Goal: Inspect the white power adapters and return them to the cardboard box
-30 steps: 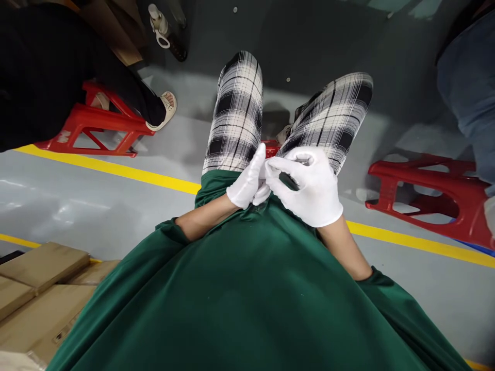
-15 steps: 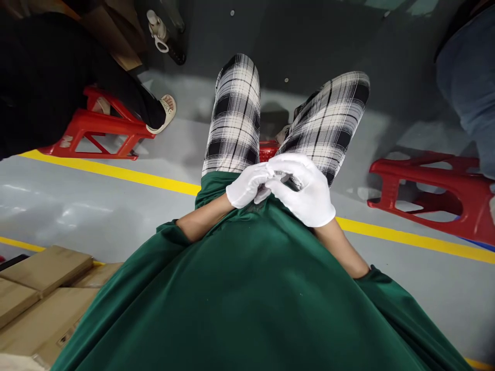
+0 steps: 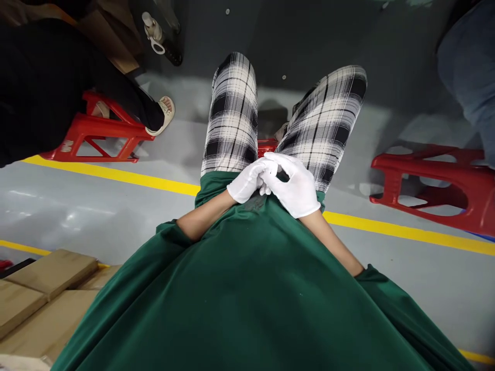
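Both hands wear white gloves and meet over my lap, just above the hem of the green top (image 3: 247,278). My left hand (image 3: 247,181) is closed, its fingers curled in towards the other hand. Thumb and forefinger of my right hand (image 3: 296,188) come together in a pinch against the left fingertips, leaving a dark gap inside the curve. Something small and pale may be between the fingertips, but it is too small and hidden to name. Plaid trousers (image 3: 231,113) cover my legs below the hands.
A person in dark clothing sits on a red stool (image 3: 104,136) at left; another red stool (image 3: 429,193) and a person in blue stand right. Cardboard boxes (image 3: 54,273) are stacked lower left. A bottle (image 3: 154,32) is at upper left. A yellow line (image 3: 116,174) crosses the grey floor.
My right hand has shifted slightly left and closer to the left hand, its finger loop narrowing. The left hand stays nearly in place. The view has tilted a little.
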Motion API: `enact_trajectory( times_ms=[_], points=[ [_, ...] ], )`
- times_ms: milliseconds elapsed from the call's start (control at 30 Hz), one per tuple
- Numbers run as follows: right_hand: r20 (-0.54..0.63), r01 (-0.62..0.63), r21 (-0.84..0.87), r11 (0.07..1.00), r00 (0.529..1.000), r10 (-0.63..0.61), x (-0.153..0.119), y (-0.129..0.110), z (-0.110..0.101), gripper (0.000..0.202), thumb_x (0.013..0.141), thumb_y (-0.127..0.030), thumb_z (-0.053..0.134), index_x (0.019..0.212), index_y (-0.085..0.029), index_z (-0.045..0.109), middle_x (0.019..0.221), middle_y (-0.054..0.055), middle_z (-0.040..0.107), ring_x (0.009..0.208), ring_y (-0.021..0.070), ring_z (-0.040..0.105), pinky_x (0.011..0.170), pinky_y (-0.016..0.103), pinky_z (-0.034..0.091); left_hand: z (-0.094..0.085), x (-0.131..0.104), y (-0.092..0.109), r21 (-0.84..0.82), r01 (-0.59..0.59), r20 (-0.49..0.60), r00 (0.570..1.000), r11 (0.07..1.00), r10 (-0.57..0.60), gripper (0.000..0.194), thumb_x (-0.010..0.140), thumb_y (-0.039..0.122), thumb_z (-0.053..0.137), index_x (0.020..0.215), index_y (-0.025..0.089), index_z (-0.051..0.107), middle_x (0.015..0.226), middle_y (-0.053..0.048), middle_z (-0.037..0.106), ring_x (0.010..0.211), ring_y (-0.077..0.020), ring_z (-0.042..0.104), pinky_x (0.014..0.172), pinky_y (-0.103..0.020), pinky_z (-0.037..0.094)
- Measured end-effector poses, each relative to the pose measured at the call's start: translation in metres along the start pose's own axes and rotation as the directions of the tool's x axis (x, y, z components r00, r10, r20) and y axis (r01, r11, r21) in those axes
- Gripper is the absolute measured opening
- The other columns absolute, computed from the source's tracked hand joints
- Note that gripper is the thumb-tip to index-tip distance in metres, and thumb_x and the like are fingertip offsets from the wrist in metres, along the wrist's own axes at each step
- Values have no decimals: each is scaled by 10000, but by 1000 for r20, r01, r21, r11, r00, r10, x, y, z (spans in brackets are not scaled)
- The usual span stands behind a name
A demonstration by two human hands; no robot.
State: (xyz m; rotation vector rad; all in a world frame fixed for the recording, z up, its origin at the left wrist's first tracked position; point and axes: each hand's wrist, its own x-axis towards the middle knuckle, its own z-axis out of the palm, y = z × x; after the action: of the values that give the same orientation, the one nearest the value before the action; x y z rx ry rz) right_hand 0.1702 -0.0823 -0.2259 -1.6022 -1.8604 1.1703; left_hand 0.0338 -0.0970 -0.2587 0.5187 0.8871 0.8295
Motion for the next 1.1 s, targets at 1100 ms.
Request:
enact_trajectory(
  times_ms=[1100],
  points=[
    [473,-400,293,868,850,232,-11,89,-45,629,778,-431,768,1365,-276,606,1348,39,667,1225,274,648,1138,523,477,3,75,4,641,327,155,831,695,-534,185,654,237,800,796,129,752,675,3,694,624,-108,584,649,-234,506]
  ],
)
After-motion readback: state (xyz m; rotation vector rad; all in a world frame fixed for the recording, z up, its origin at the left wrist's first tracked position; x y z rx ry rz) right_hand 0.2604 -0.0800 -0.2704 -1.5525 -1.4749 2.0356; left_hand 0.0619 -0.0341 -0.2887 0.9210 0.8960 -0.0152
